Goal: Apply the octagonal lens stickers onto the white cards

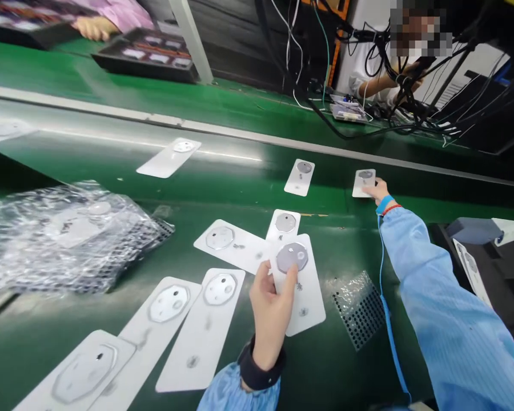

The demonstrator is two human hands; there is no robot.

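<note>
My left hand (270, 305) is closed on a white rectangular panel (302, 291) with a round grey lens patch, held just above the green belt (89, 165). My right hand (377, 190) reaches far out, its fingers resting on a small white panel (362, 182) lying on the belt. A blue coiled wrist strap cord (389, 325) runs from my right wrist. More white panels lie around my left hand: one (233, 245) to its left, one (285, 224) behind, two (203, 328) nearer me.
A crumpled clear plastic bag on a perforated tray (64, 234) lies at left. A perforated sheet piece (360, 308) sits right of my left hand. Two panels (300, 177) ride further out on the belt. Black trays (148, 54), cables and other people's hands (89, 25) are across the belt.
</note>
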